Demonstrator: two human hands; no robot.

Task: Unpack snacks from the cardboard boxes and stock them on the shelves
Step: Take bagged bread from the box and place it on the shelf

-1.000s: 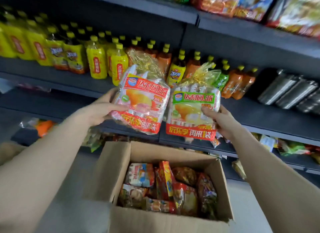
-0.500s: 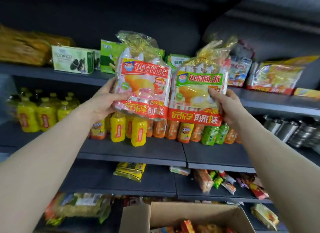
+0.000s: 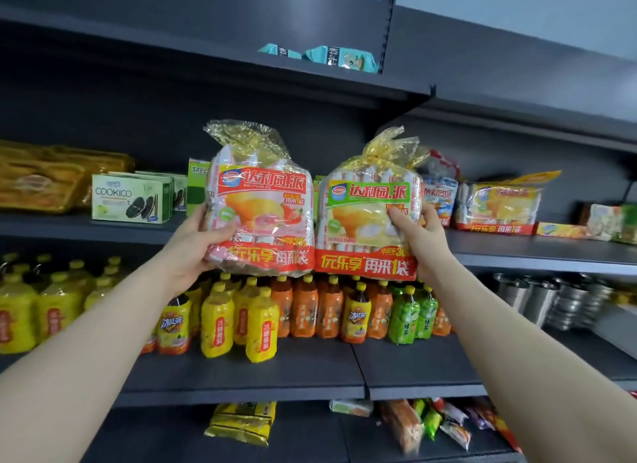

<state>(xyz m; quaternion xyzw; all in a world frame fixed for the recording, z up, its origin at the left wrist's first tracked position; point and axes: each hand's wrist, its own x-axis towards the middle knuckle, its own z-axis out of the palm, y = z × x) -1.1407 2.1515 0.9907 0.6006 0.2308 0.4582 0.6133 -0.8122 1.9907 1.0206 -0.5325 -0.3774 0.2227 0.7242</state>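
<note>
My left hand (image 3: 196, 242) grips a clear bag of pie cakes with a red label (image 3: 263, 204) by its left side. My right hand (image 3: 415, 237) grips a matching bag with a green label (image 3: 368, 207) by its right side. Both bags are upright, side by side and touching, raised in front of the snack shelf (image 3: 537, 252). Their gold tied tops point up. The cardboard box is out of view.
The snack shelf holds green Cookico boxes (image 3: 132, 200), gold packs (image 3: 44, 180) at left and similar pie bags (image 3: 496, 204) at right. Below stand yellow, orange and green drink bottles (image 3: 262, 324) and steel cups (image 3: 551, 300). Teal packets (image 3: 337, 57) lie on the top shelf.
Both hands have lifted the two bags higher, up to the snack shelf level. My view has tilted up, so the cardboard box has dropped out of sight.
</note>
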